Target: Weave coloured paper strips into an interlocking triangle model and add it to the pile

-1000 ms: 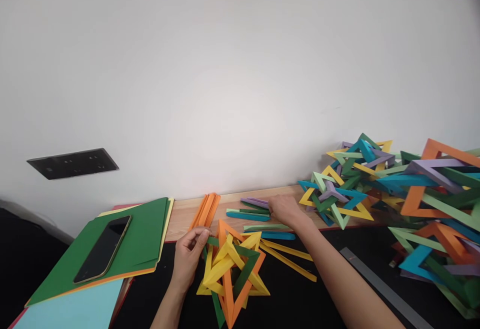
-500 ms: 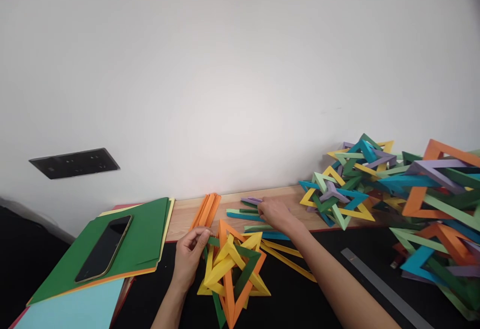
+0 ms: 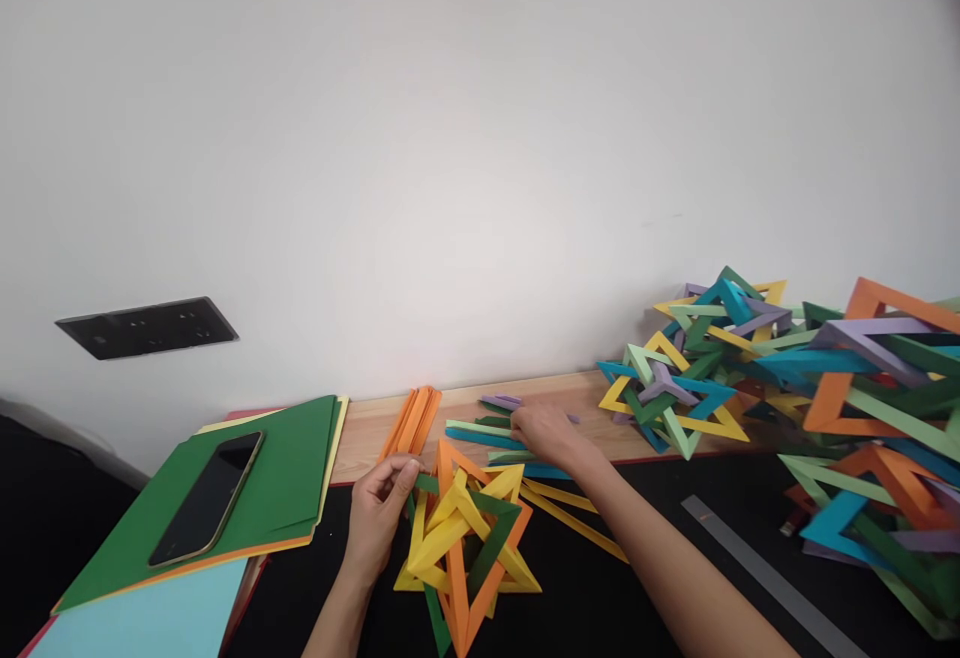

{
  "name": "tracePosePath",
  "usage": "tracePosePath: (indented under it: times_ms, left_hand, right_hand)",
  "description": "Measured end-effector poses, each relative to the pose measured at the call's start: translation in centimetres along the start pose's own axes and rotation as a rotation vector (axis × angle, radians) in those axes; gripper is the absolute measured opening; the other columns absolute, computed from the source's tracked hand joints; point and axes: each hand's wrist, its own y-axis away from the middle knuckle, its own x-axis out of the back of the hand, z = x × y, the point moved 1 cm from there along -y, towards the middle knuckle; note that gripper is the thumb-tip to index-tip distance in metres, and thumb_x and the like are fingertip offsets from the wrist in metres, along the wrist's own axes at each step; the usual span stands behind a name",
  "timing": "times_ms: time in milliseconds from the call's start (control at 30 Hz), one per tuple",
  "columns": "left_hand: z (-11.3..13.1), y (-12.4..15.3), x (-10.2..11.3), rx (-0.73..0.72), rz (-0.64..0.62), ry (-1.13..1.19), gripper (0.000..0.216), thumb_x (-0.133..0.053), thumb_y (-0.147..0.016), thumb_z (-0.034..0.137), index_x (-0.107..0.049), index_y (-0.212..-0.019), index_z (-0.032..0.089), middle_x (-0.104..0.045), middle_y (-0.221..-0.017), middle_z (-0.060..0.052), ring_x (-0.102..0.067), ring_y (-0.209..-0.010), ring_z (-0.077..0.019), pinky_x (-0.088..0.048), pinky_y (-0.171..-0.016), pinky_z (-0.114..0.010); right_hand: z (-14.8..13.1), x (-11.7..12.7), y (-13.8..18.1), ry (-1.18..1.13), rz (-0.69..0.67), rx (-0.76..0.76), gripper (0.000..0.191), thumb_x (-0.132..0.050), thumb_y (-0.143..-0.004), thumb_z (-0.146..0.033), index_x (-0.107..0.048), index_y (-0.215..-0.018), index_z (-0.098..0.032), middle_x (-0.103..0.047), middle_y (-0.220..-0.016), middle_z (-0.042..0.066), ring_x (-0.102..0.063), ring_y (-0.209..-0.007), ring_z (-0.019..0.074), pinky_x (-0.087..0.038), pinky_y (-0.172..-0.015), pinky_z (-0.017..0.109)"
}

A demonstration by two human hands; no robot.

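Observation:
My left hand (image 3: 379,513) pinches a corner of a paper star (image 3: 466,538) woven from orange, yellow and dark green folded triangles, which stands on the black mat. My right hand (image 3: 544,435) reaches to the loose folded paper strips (image 3: 480,430) in light green, blue and purple on the wooden ledge behind the star. Its fingers curl down onto the strips; whether they grip one is hidden.
A phone (image 3: 206,496) lies on a stack of green and yellow paper sheets (image 3: 289,478) at left. Orange strips (image 3: 412,420) lie on the ledge. A grey ruler (image 3: 765,578) and a heap of finished multicolour paper stars (image 3: 787,388) fill the right.
My right hand has slid leftward along the ledge from near the star heap to the loose strips. The left hand and its star have stayed put.

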Motion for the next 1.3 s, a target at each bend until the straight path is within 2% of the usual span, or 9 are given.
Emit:
tracePosePath:
  times_ms: [133, 300, 400, 500, 600, 733, 867, 1000, 1300]
  left_hand:
    - [0.1, 0.0, 0.0, 0.002, -0.006, -0.005, 0.028, -0.065, -0.075, 0.043, -0.069, -0.069, 0.015, -0.067, -0.070, -0.005, -0.062, -0.069, -0.0198, -0.049, -0.058, -0.024]
    - [0.1, 0.0, 0.0, 0.005, -0.008, -0.004, 0.028, -0.065, -0.075, 0.042, -0.069, -0.069, 0.016, -0.067, -0.071, -0.005, -0.061, -0.068, -0.0191, -0.048, -0.058, -0.023]
    - [0.2, 0.0, -0.1, 0.004, -0.007, 0.003, 0.028, -0.065, -0.074, 0.042, -0.069, -0.068, 0.016, -0.067, -0.071, -0.005, -0.061, -0.068, -0.0189, -0.048, -0.059, -0.023]
    - [0.3, -0.1, -0.2, 0.010, -0.005, 0.005, 0.028, -0.065, -0.074, 0.042, -0.069, -0.068, 0.016, -0.067, -0.069, -0.004, -0.061, -0.067, -0.0192, -0.048, -0.057, -0.023]
    - [0.4, 0.0, -0.2, 0.010, -0.002, 0.002, 0.027, -0.065, -0.075, 0.041, -0.069, -0.068, 0.016, -0.067, -0.068, -0.004, -0.061, -0.069, -0.0195, -0.048, -0.058, -0.023]
    - [0.5, 0.0, -0.1, 0.002, 0.000, -0.002, 0.025, -0.066, -0.075, 0.040, -0.070, -0.068, 0.016, -0.069, -0.072, -0.005, -0.061, -0.070, -0.0189, -0.048, -0.062, -0.023]
    - [0.4, -0.1, 0.0, -0.004, -0.007, -0.002, 0.025, -0.066, -0.075, 0.040, -0.070, -0.069, 0.017, -0.069, -0.073, -0.004, -0.062, -0.071, -0.0190, -0.048, -0.064, -0.023]
    - [0.2, -0.1, 0.0, -0.005, -0.016, 0.001, 0.026, -0.065, -0.076, 0.041, -0.070, -0.069, 0.016, -0.069, -0.073, -0.005, -0.062, -0.072, -0.0195, -0.048, -0.065, -0.024]
    - [-0.3, 0.0, 0.1, -0.003, -0.018, 0.004, 0.025, -0.064, -0.077, 0.039, -0.069, -0.070, 0.016, -0.068, -0.073, -0.004, -0.061, -0.070, -0.0181, -0.047, -0.060, -0.022]
  right_hand:
    - [-0.4, 0.4, 0.1, -0.023, 0.027, 0.006, 0.022, -0.053, -0.092, -0.031, -0.061, -0.101, -0.013, -0.064, -0.100, 0.005, -0.062, -0.087, 0.0170, -0.052, -0.078, 0.037]
    - [0.5, 2.5, 1.4, -0.076, 0.081, 0.032, 0.022, -0.044, -0.095, -0.024, -0.063, -0.093, -0.014, -0.063, -0.102, 0.007, -0.061, -0.084, 0.0167, -0.046, -0.073, 0.030]
    - [2.5, 3.5, 2.3, -0.102, 0.012, 0.051, 0.019, -0.049, -0.091, -0.023, -0.065, -0.083, -0.015, -0.066, -0.090, 0.005, -0.062, -0.082, 0.0162, -0.044, -0.069, 0.026]
    - [4.3, 3.5, 2.6, -0.095, -0.123, 0.025, 0.019, -0.056, -0.089, -0.030, -0.063, -0.084, -0.013, -0.065, -0.082, 0.002, -0.062, -0.076, 0.0149, -0.049, -0.070, 0.030]
    - [4.9, 2.7, 2.3, -0.088, -0.210, -0.009, 0.021, -0.056, -0.090, -0.032, -0.062, -0.096, -0.012, -0.064, -0.093, 0.003, -0.062, -0.080, 0.0155, -0.052, -0.073, 0.034]
    - [4.4, 2.0, 1.8, -0.090, -0.236, -0.036, 0.023, -0.055, -0.091, -0.030, -0.060, -0.106, -0.014, -0.062, -0.105, 0.006, -0.062, -0.087, 0.0170, -0.053, -0.075, 0.035]
    - [3.9, 2.1, 1.7, -0.093, -0.191, -0.018, 0.023, -0.056, -0.090, -0.030, -0.060, -0.106, -0.014, -0.063, -0.105, 0.006, -0.062, -0.087, 0.0172, -0.053, -0.075, 0.035]
    - [2.6, 2.2, 1.4, -0.087, -0.055, 0.008, 0.022, -0.055, -0.091, -0.030, -0.060, -0.105, -0.013, -0.062, -0.106, 0.007, -0.061, -0.092, 0.0187, -0.051, -0.081, 0.039]
    - [-1.7, 0.0, -0.4, -0.065, 0.075, 0.064, 0.021, -0.053, -0.092, -0.031, -0.061, -0.101, -0.014, -0.063, -0.103, 0.006, -0.061, -0.091, 0.0174, -0.051, -0.081, 0.038]
